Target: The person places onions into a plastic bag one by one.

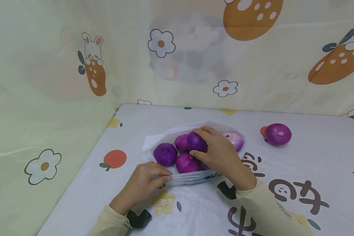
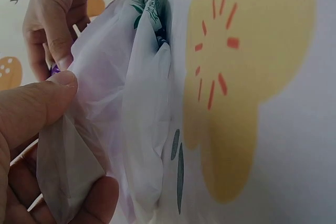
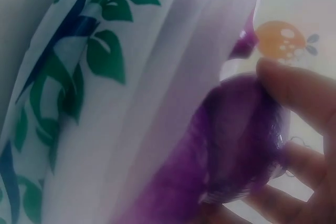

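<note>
A white plastic bag [image 1: 183,179] with green leaf print lies with its mouth spread wide on the table. Several red onions [image 1: 165,154] sit inside it, one paler onion [image 1: 234,140] at its right end. With thumb and fingers, my left hand [image 1: 148,180] pinches the near left rim of the bag; the left wrist view shows the thin plastic [image 2: 68,166] between them. My right hand [image 1: 218,147] grips a dark purple onion [image 1: 196,142] over the others in the bag. In the right wrist view, thumb and fingers curl around that onion [image 3: 244,135].
Another red onion [image 1: 278,134] lies by itself on the right side of the table. A white cloth [image 1: 76,196] printed with fruit, flowers and lettering covers the table. Patterned curtains [image 1: 191,72] hang behind it and along the left.
</note>
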{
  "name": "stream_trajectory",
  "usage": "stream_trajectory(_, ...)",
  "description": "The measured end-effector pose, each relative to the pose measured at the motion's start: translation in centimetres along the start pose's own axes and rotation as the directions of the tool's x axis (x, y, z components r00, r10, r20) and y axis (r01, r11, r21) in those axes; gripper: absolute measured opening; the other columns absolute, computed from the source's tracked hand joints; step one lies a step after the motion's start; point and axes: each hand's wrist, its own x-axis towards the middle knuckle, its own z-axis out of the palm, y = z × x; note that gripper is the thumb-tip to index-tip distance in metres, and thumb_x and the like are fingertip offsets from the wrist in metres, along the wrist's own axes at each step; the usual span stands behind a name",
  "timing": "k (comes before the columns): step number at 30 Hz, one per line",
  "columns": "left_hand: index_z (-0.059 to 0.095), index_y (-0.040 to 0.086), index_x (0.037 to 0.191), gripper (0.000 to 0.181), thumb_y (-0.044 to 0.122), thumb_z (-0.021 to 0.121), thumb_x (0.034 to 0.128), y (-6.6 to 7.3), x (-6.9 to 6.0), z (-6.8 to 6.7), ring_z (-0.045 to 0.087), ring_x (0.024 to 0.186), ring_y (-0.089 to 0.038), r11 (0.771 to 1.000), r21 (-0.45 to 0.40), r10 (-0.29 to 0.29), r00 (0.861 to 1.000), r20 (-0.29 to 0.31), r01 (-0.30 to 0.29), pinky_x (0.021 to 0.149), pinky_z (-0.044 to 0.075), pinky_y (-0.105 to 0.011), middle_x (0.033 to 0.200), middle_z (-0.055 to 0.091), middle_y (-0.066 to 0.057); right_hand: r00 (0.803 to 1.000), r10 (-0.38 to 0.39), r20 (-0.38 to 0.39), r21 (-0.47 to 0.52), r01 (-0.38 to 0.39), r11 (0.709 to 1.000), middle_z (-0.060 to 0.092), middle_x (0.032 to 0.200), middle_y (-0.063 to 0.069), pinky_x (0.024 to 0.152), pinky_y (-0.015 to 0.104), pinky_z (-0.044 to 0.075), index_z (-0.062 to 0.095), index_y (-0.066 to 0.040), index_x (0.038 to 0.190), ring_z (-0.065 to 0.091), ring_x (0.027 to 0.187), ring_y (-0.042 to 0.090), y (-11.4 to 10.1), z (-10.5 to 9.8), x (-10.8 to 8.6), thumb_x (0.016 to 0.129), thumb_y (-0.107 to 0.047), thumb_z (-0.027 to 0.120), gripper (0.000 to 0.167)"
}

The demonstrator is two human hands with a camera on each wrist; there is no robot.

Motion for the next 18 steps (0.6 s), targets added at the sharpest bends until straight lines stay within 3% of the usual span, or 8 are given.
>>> stream_trajectory(18,0.084,0.012,0.096,0.008,0.011,0.083,0.0883,0.2,0.0,0.0,0.069,0.087,-0.008,1.0,0.018,-0.016,1.0,0.003,0.016,0.074,0.057,-0.026,0.091,0.079,0.004,0.999,-0.038,0.003,0.051,0.038,0.998,0.062,0.14,0.013,0.101,0.055,0.053,0.06,-0.01,0.145,0.063,0.123,0.034,0.2,1.2,-0.2,0.086,-0.03,0.086,0.067)
